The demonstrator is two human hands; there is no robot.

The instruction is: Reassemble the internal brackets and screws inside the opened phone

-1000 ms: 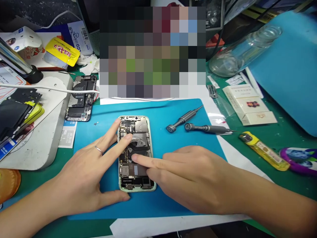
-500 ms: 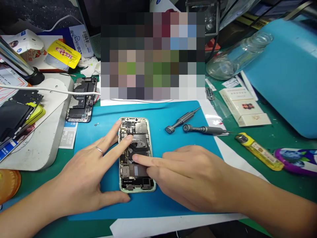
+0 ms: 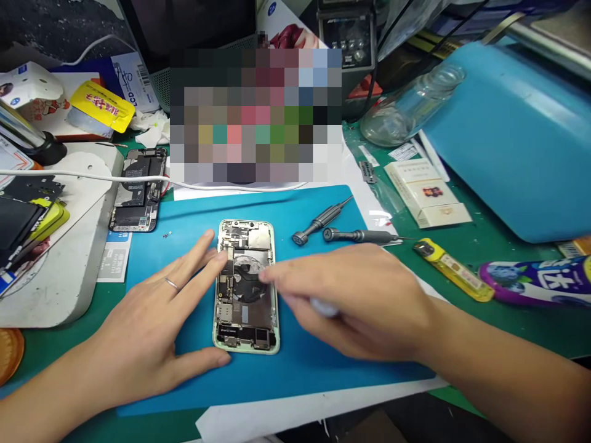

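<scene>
An opened smartphone (image 3: 252,311) with a pale green frame lies on the blue mat, its circuit board and inner parts bare. My left hand (image 3: 138,314) is open at its left side, fingers spread; the fingertips rest on the left edge and the thumb lies by the lower left corner. From the right, my right hand (image 3: 346,301) reaches over the phone, index fingertip at the dark round area in the middle. Its other fingers are curled, and a greyish rounded bit shows among them, too blurred to name.
Two grey screwdrivers (image 3: 321,221) lie beyond my right hand on the blue mat (image 3: 184,394). Tiny screws (image 3: 167,234) sit left of the phone. Farther out are another opened phone (image 3: 138,191), a yellow cutter (image 3: 452,271), a cigarette pack (image 3: 427,192) and a glass jar (image 3: 410,104).
My right hand has shifted a little upward over the phone, and its fingers are more curled. The left hand stays by the phone. The whole view has shifted slightly.
</scene>
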